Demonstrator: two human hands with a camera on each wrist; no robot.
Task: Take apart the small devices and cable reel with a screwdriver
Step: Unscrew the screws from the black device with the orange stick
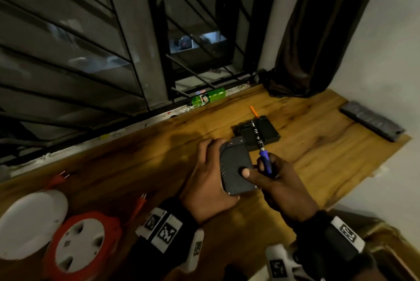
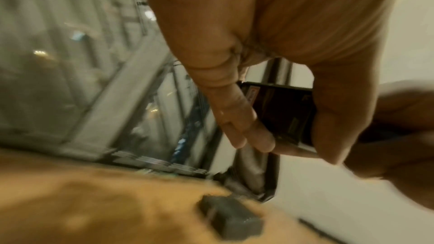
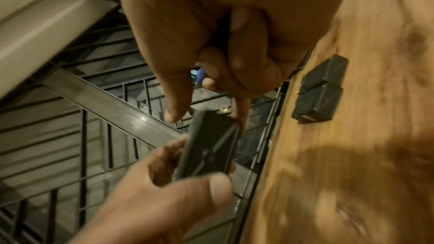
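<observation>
A dark grey small device (image 1: pixel 236 167) is held above the wooden table (image 1: pixel 318 144). My left hand (image 1: pixel 204 178) grips it from the left, with the fingers (image 2: pixel 246 127) curled round its black underside (image 2: pixel 281 114). My right hand (image 1: pixel 275 180) holds a blue-handled screwdriver (image 1: pixel 265 161), its shaft pointing away toward the window. The right thumb (image 1: pixel 246 172) presses on the device's top, and in the right wrist view thumb and forefinger pinch the device's (image 3: pixel 211 146) far edge. A red and white cable reel (image 1: pixel 81 242) lies at the near left.
A second black device (image 1: pixel 261 132) lies on the table just beyond my hands, with an orange piece (image 1: pixel 253 110) behind it. A white round cover (image 1: pixel 31 224), red plugs (image 1: pixel 139 203), a green bottle (image 1: pixel 209 96) by the window bars and a grey strip (image 1: pixel 372 120) at the right.
</observation>
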